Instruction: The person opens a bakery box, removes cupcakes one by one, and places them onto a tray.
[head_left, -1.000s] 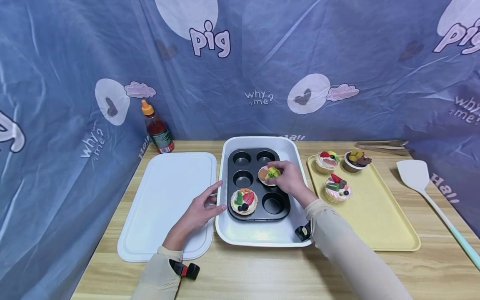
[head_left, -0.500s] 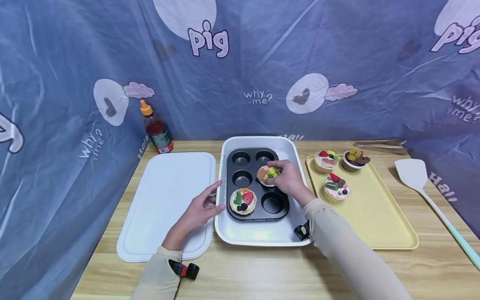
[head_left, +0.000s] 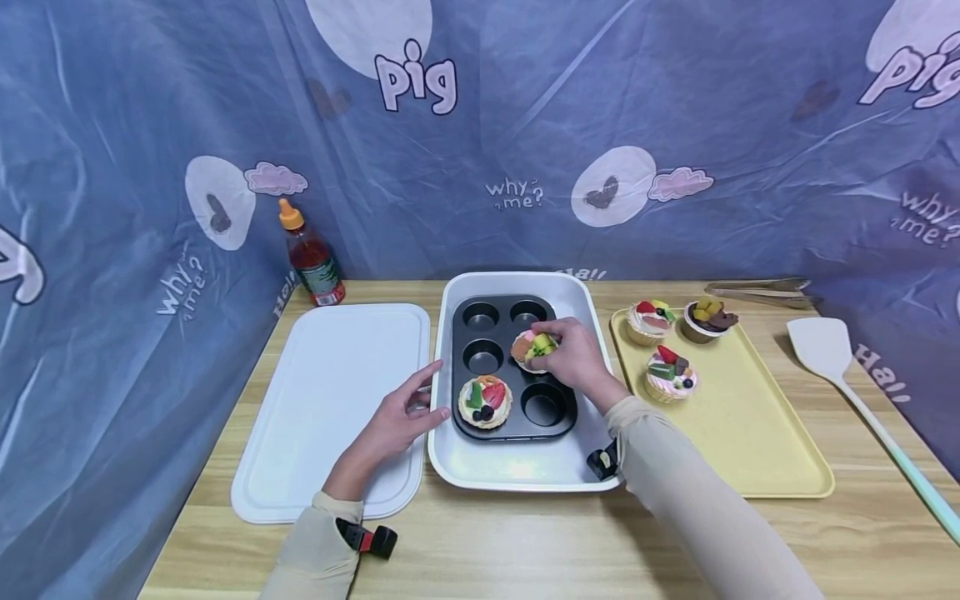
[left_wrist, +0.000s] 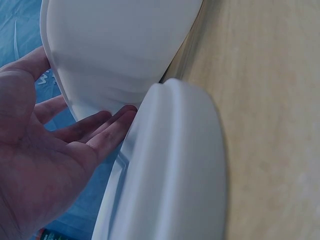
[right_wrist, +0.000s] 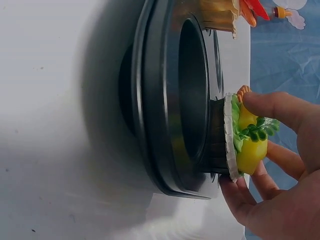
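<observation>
My right hand pinches a fruit-topped cupcake between thumb and fingers, over the middle-right cup of a black muffin tin. In the right wrist view the cupcake's dark wrapper is at the tin's surface; how deep it sits is hidden. A second cupcake with strawberry and berries fills the front-left cup. The tin lies inside a white rectangular basin. My left hand has its fingers spread at the basin's left rim, holding nothing; the left wrist view shows the same loose hand.
A white tray lies left, partly under my left forearm. On the right, a yellow tray bears three cupcakes at its back. Beyond it are metal tongs and a white spatula. A sauce bottle stands back left.
</observation>
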